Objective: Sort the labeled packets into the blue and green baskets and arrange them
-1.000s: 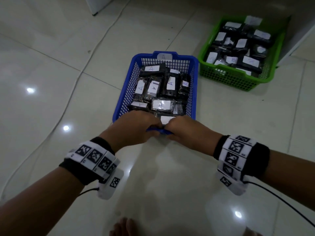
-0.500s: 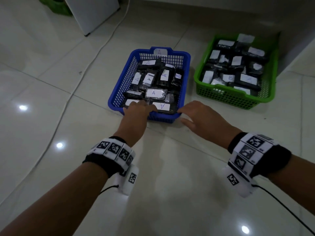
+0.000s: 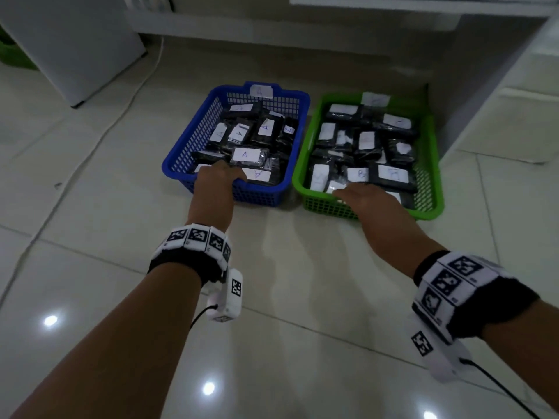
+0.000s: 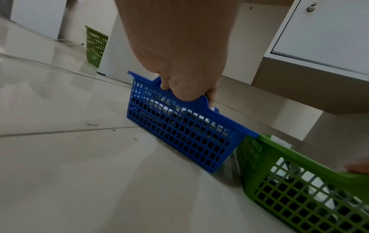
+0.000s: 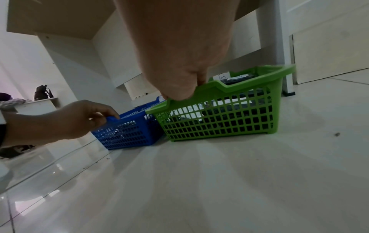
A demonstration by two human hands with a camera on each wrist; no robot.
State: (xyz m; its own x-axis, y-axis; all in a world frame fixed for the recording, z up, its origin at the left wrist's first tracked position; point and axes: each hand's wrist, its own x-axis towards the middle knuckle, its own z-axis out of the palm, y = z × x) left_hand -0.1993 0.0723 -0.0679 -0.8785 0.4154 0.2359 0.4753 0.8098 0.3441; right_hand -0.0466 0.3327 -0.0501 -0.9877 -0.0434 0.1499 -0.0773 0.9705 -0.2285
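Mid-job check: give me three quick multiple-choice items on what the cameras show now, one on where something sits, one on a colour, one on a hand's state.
1. Where does the green basket sit relative to the blue basket?
A. stacked on it
B. beside it, on its right
C. across the room

2. Which basket holds the packets marked A?
A. blue
B. green
C. both

3. What is the left hand doing?
A. holding a loose packet
B. resting flat on the floor
C. gripping the blue basket's near rim

Answers: 1 B, the head view shows them side by side on the floor; 2 A, the A labels lie in the blue one; 3 C, the left wrist view shows fingers curled over the rim.
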